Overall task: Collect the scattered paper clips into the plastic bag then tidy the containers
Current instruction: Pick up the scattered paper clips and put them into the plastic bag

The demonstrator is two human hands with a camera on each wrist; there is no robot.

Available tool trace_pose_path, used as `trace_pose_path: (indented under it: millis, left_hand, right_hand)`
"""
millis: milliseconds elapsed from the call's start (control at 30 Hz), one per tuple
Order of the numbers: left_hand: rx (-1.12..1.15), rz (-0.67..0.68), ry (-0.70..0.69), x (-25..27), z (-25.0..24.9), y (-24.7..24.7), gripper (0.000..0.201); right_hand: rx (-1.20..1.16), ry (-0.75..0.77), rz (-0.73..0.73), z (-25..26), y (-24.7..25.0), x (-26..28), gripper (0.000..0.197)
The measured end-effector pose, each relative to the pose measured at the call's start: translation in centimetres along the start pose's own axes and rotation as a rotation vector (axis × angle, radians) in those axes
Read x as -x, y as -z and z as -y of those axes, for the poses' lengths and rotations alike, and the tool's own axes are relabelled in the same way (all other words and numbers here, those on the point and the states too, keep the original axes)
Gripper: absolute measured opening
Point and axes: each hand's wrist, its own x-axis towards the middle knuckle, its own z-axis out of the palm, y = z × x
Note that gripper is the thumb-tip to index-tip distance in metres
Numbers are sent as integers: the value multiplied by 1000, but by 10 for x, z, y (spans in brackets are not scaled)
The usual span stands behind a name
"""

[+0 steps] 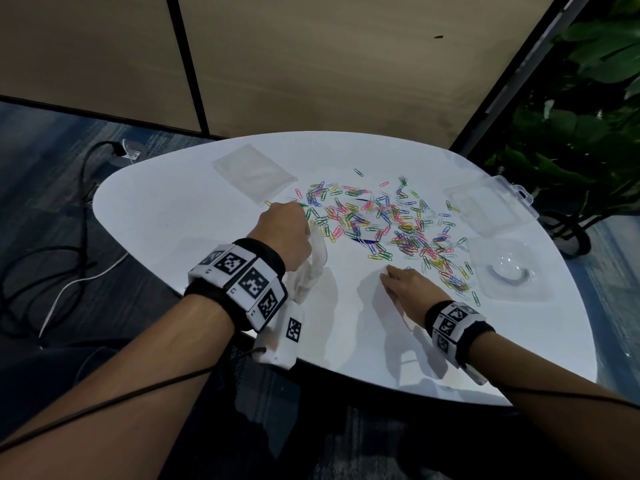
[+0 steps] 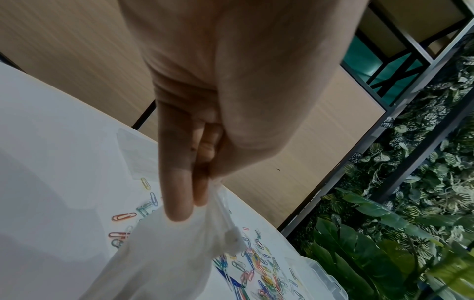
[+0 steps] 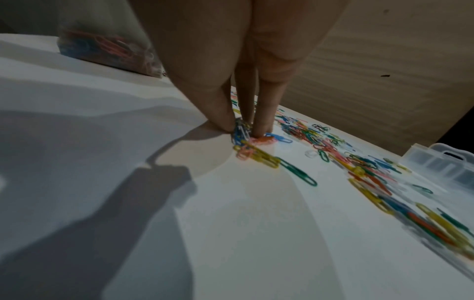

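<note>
Right hand [image 3: 246, 85] fingertips [image 3: 223, 123] pinching paper clips [image 3: 241, 132] on white table [image 3: 231, 233]; clip-filled plastic bag [image 3: 107, 50] behind.

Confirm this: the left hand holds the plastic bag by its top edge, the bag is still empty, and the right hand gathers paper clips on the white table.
One point is wrong: the plastic bag is not empty. The right wrist view shows coloured clips already inside it. The rest stands: the left hand holds it by the top edge, and the right hand gathers paper clips on the white table.

Head view high, looking down over the desk [image 1: 180, 216], wrist views close along the fingers [image 3: 220, 113], low, all sharing the paper clips [image 1: 377, 220]
</note>
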Motion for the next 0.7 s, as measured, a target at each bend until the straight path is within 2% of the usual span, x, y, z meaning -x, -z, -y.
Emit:
trace_pose_path:
  millis: [67,100,167,267,367,467,533,600,700]
  left_hand:
    - [-3,6,2,0,-1,-1,24]
    - [-4,9,2,0,-1,-1,24]
    - [-8,9,-7,0,-1,-2,23]
    - [-12,7,-12,0,-1,-2,22]
    - [-6,15,-12,-1,-2,-3,23]
    - [10,16,-13,-2,-2,-3,23]
    - [9,12,-18,-3,-3,-4,23]
    - [10,11,-22,-4,-3,-5,23]
    - [43,6,-27,-4,-3,-8,24]
  right_hand:
    - [-16,3,-77,1,2,-3,25]
    - [-11,-12,-90,0,2,-5,22]
    - [-39,-72,-89,-1,3,-9,22]
    - [-187,-243,-96,-5,15,-13,22]
    - [-431,-462,-153,-13,30,-17,16]
    - [-899,-653,-182,-16,53,-23,12]
    - [-1313,-640,-245,-7,72,-27,12]
    - [-1659,-550,-290,13,93,-30,9]
    - [-1885,-432,-215,53,116,-31,15]
